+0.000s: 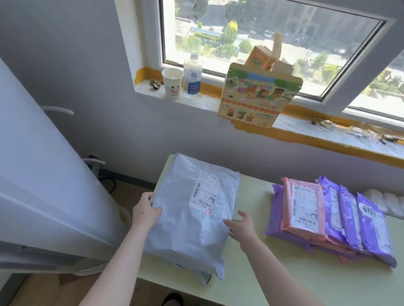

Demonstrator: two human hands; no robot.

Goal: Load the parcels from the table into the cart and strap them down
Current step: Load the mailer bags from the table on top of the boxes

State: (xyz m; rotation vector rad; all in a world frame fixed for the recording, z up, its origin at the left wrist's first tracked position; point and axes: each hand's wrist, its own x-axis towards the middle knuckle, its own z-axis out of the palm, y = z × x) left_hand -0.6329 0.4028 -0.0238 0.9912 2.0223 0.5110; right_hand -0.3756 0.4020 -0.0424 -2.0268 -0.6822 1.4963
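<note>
- Fingers [148,197] of the left hand [146,212] are curling round the left edge of the grey parcel [190,224], thumb lying on top, gripping it.
- The right hand [240,224] is spreading its fingers wide at the parcel's right edge, thumb touching the wrapper, clasping nothing.
- The grey parcel is lying flat on the left end of the pale green table [258,278], its near corner overhanging the edge.
- A stack of purple and pink parcels [324,218] is sitting well apart to the right on the same table.

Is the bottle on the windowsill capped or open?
Open: the bottle on the windowsill shows a bare threaded neck with no cap on it.
</note>
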